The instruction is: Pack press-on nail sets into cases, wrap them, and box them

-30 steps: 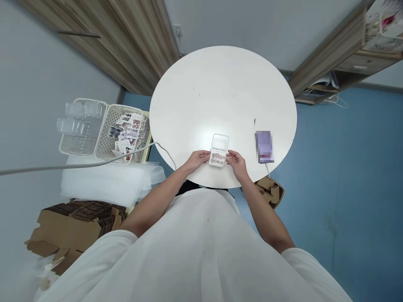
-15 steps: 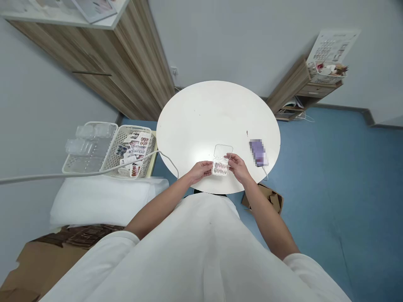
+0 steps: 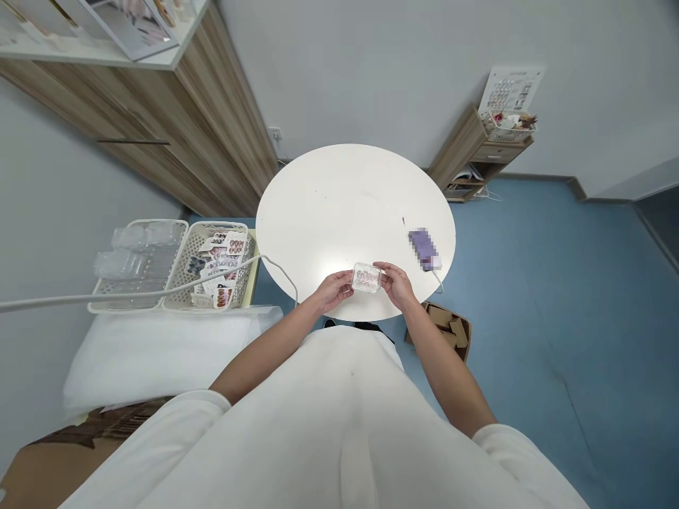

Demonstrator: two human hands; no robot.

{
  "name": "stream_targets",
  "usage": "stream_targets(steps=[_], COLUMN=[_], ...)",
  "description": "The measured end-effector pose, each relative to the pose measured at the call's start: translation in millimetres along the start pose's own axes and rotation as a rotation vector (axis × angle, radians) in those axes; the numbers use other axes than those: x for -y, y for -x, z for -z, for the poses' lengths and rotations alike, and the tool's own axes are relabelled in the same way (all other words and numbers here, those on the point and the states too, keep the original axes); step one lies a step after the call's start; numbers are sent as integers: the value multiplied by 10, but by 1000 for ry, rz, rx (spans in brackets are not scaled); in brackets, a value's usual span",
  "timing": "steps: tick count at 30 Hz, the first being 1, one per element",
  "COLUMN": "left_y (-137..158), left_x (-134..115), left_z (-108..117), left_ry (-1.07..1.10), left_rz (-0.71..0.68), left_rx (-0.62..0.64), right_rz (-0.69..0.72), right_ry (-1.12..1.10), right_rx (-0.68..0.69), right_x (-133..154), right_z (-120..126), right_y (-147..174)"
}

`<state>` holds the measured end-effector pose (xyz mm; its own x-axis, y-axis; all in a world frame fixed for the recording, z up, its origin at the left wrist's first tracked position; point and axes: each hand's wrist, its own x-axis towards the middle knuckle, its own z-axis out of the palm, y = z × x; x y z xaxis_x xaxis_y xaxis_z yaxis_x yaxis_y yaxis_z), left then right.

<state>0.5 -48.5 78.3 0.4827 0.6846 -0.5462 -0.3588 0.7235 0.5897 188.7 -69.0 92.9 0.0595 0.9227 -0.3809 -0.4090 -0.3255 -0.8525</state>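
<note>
A small clear plastic box (image 3: 366,278) is held between my two hands over the near edge of the round white table (image 3: 339,205). Its lid is down, and a card of press-on nails shows faintly through it. My left hand (image 3: 335,290) grips the box's left side between thumb and fingers. On the opposite side, my right hand (image 3: 397,284) has its fingers against the right edge.
Left of the table, one white basket (image 3: 175,283) holds several nail cards, and another basket (image 3: 100,286) holds clear boxes. A pale cable (image 3: 159,292) crosses there. A purple blurred object (image 3: 423,247) lies on the table's right; a cardboard box (image 3: 464,332) is on the floor.
The clear box's lid has swung down from standing open to lying over the nails. Both hands have stayed on the box's sides, while the whole view has shifted slightly.
</note>
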Motion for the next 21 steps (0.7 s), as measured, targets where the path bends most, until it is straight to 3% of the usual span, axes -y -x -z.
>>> stream_targets(steps=[4, 8, 13, 21], left_y=[-21, -53, -105, -112], left_x=[23, 50, 114, 176], left_z=[-90, -184, -314, -433], left_ry=[37, 57, 51, -412], left_rz=[-41, -85, -109, -159], left_rx=[-21, -44, -59, -174], right_rz=[-12, -120, -118, -41], right_ry=[-49, 11, 96, 151], right_rx=[0, 37, -58, -92], right_x=[32, 32, 28, 90], right_z=[61, 144, 246, 345], right_y=[58, 119, 69, -24])
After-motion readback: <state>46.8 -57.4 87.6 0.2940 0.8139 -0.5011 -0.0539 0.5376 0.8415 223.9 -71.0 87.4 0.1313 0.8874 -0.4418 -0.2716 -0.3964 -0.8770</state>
